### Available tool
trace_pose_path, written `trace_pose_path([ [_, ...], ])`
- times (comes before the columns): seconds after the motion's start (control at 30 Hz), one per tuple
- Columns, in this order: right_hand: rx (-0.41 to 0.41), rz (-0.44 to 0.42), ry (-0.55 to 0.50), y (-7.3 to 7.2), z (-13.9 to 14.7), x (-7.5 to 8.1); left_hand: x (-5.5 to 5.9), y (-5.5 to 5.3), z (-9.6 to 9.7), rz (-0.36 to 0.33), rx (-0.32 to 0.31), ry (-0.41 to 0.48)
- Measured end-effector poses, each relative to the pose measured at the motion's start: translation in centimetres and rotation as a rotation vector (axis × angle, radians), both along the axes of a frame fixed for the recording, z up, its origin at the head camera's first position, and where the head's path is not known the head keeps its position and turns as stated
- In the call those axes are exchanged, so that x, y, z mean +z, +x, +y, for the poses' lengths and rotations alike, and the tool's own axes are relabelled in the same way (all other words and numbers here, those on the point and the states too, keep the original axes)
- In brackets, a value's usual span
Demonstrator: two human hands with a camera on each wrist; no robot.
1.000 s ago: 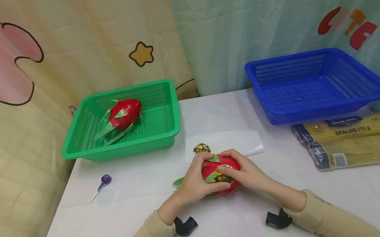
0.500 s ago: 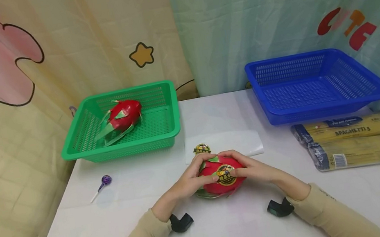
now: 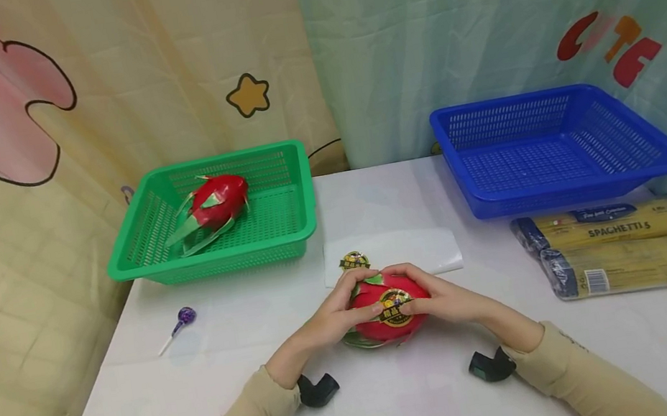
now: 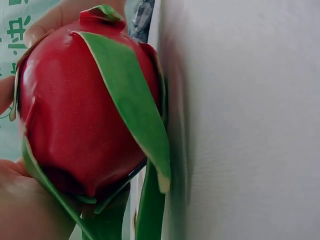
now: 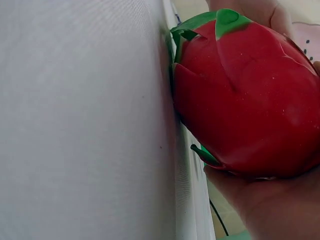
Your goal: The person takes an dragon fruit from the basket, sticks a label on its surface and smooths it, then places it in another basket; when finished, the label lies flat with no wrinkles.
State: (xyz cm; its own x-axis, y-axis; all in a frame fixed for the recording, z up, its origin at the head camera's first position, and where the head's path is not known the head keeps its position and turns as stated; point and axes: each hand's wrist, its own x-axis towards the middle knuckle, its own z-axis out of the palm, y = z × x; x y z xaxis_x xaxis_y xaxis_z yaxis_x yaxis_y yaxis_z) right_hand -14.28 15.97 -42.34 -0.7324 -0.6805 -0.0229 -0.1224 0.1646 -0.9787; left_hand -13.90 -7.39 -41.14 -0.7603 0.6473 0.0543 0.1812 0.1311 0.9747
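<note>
- Honestly, the white-covered desk (image 3: 418,409) looks smooth, so a rounded thing let go unevenly could roll across it.
- At the far right, the blue basket (image 3: 580,192) stands just behind two spaghetti packets (image 3: 663,261); a wide sweep on that side might shove the packets or knock the rim.
- At the far left, the green basket (image 3: 230,260) has a second dragon fruit (image 3: 224,200) lying inside; a bump could set that rolling.
- Just beyond my knuckles lies a white sheet (image 3: 422,253); if I push forward, I may drag or crease it.
- Between my left hand (image 3: 334,317) and right hand (image 3: 453,299) is the held dragon fruit (image 5: 255,105), low over the desk in front of me, though I can't tell whether it rests there. My fingers are clamped round it from both sides; its glossy skin could slip if one side eases first.
- Its green leaves (image 4: 127,95) look thin, and squeezing or turning carelessly might bend them.
- Near the desk's left edge, a purple lollipop (image 3: 185,316) could be flicked off by a stray elbow.
- Smallest, the round sticker (image 3: 392,300) sits under my thumbs' tips; uneven pressing could wrinkle it or lift an edge.
</note>
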Motion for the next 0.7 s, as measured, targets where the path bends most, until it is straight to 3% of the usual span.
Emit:
trace_pose_path([
  [0.13,0.013,0.004,-0.017,0.0,0.2,-0.1,0.1,-0.1,-0.1,0.017,-0.026,-0.007],
  [0.3,-0.014,0.054,-0.008,0.2,-0.1,-0.1,-0.2,0.0,-0.2,0.105,0.001,-0.070],
  [0.53,-0.075,0.081,0.036,0.5,-0.5,0.0,-0.9,0.2,0.2,0.154,0.102,-0.086],
  [0.7,-0.126,0.211,0.173,0.4,-0.2,0.6,-1.2,0.6,0.8,0.219,0.186,-0.091],
])
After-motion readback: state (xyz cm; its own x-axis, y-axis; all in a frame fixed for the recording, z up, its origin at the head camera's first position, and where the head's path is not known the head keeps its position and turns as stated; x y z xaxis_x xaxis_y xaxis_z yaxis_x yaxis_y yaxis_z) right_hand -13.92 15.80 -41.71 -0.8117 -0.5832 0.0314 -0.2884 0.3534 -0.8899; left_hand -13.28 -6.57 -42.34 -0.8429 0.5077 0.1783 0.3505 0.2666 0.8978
